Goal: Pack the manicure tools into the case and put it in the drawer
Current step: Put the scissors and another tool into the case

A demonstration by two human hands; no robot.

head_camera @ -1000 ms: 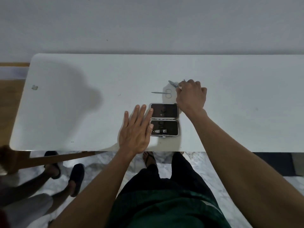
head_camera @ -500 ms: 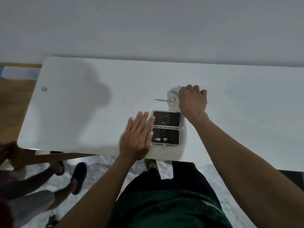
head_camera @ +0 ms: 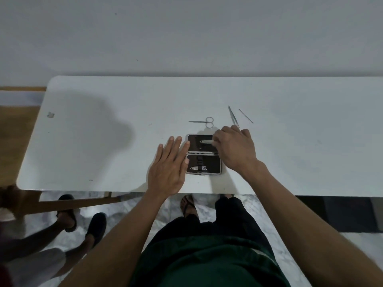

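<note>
Fingers of the right hand (head_camera: 235, 149) pinch a slim metal tool (head_camera: 205, 142), its long axis pointing left across the far half of the open case (head_camera: 204, 154). The left hand (head_camera: 170, 168) lies flat, fingers straight, steadying the case's left edge. The right hand is nearer the slots.

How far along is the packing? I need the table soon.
Early stage. Done: a silver nail clipper already sits in the near half of the open black manicure case. In hand: the right hand holds a silver metal tool over the far half; the left hand lies flat beside the case. Left: small silver scissors, tweezers and a thin metal stick on the white table, then closing and the drawer.
</note>
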